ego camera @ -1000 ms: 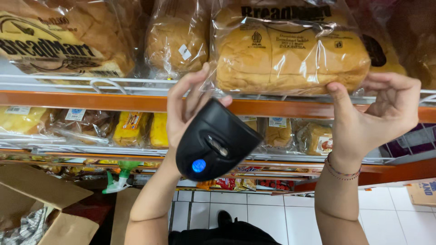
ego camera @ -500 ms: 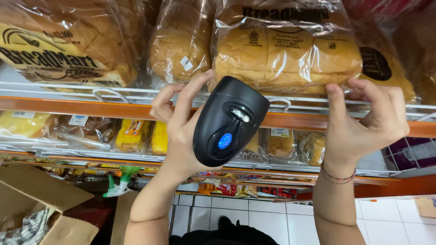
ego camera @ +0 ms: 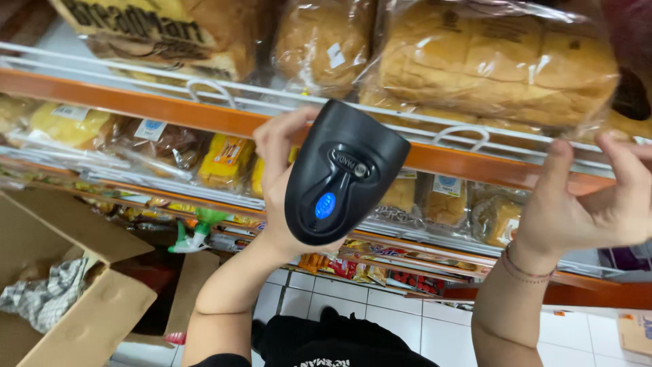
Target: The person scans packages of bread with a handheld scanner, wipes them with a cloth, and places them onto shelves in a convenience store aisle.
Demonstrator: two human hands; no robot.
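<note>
- The left hand (ego camera: 285, 183) is gripping a black scanner (ego camera: 343, 173), fingers curling around its back and side, the blue button facing the camera.
- The scanner is being held up in front of the orange shelf (ego camera: 170, 112) edge, just below the bagged bread.
- It is looking hard, smooth and fairly light; the glossy shell could be slippery, so the narrower lower body is seeming the best place to hold, where the palm is already wrapping it.
- The right hand (ego camera: 584, 204) is reaching up to the wire rail (ego camera: 468, 132) under the large loaf (ego camera: 496, 64), fingers spread wide and holding nothing; the fingertips are resting at the shelf edge just beneath the bag.
- The loaf is sitting in thin clear plastic and is looking soft and easily squashed; supporting it from below would be gentler than pinching the bag.
- Two more bagged loaves (ego camera: 319, 41) are lying to the left on the same shelf, touching one another.
- Small yellow packets (ego camera: 227, 160) are filling the shelf below, behind the scanner.
- An open cardboard box (ego camera: 75, 272) with crumpled cloth is sitting on the floor at lower left, beside a green spray bottle (ego camera: 197, 231).
- The wire rail is standing between the hands and the bread.
</note>
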